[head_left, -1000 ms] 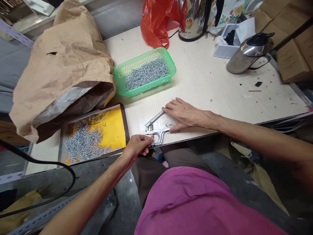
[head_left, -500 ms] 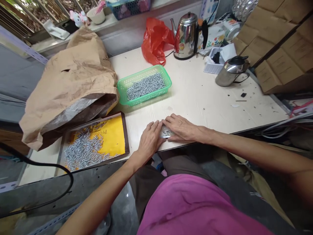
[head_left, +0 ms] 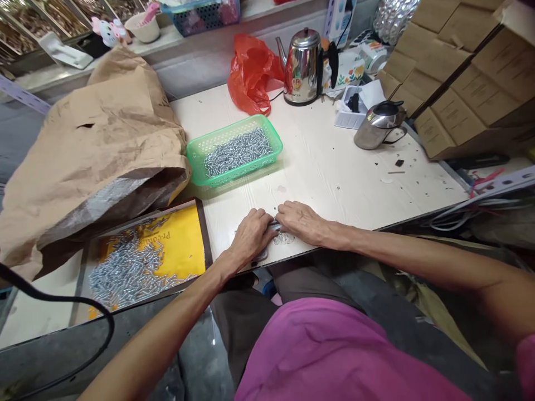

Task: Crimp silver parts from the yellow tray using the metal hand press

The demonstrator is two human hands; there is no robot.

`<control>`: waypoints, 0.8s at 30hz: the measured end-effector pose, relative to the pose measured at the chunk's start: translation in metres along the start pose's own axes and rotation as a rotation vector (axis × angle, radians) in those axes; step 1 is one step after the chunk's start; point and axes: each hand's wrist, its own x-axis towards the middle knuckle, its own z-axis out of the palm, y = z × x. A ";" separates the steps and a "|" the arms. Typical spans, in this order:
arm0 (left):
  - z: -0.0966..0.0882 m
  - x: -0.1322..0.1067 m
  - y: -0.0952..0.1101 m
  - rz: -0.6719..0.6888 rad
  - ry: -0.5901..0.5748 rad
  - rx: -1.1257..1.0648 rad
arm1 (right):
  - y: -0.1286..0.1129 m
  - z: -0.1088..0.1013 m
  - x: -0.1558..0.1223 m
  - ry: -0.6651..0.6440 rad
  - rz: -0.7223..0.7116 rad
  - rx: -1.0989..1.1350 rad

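- Tabletop, close to the near edge: a grey metal tool (head_left: pixel 274 225) lies under and between a worker's two bare hands, most of it hidden from the camera.
- The left hand (head_left: pixel 253 231), palm down, covers the larger share; a grey strip shows off its fingertips, toward the right hand, and a curved part shows below its thumb side. Its fingers are bent and close together; whether they grip or merely press cannot be told.
- The right hand (head_left: pixel 303 223) sits just beside it, fingers curled, tips at the strip's other end; its hold, too, is hidden.
- The strip seems to run crosswise from hand to hand; the whole tool's long axis cannot be made out. The left hand looks the nearer to its body.
- Beyond the hands, a green basket (head_left: pixel 198 149) holds small metal pieces (head_left: pixel 240 151). Left of the left hand, more pieces (head_left: pixel 125 270) spill over a yellow sheet (head_left: pixel 186 234) in a dark-edged tray (head_left: pixel 203 236).
- Print on the sheet appears to start "Pr-co"; the rest is unclear. A steel kettle (head_left: pixel 303 69) carries a red-and-yellow emblem, and stacked cartons (head_left: pixel 455 111) bear faint lines, neither legible.
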 end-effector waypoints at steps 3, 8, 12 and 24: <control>0.002 0.000 0.000 -0.029 0.036 -0.050 | 0.002 0.010 0.003 0.004 -0.025 -0.009; 0.005 -0.006 0.004 -0.067 0.087 0.020 | 0.010 0.004 0.003 0.061 -0.027 -0.049; 0.023 -0.021 0.019 -0.094 0.255 0.026 | 0.024 -0.009 0.005 0.039 -0.152 0.034; 0.058 -0.039 0.057 -0.073 0.323 -0.115 | 0.037 -0.015 0.060 0.153 0.020 -0.156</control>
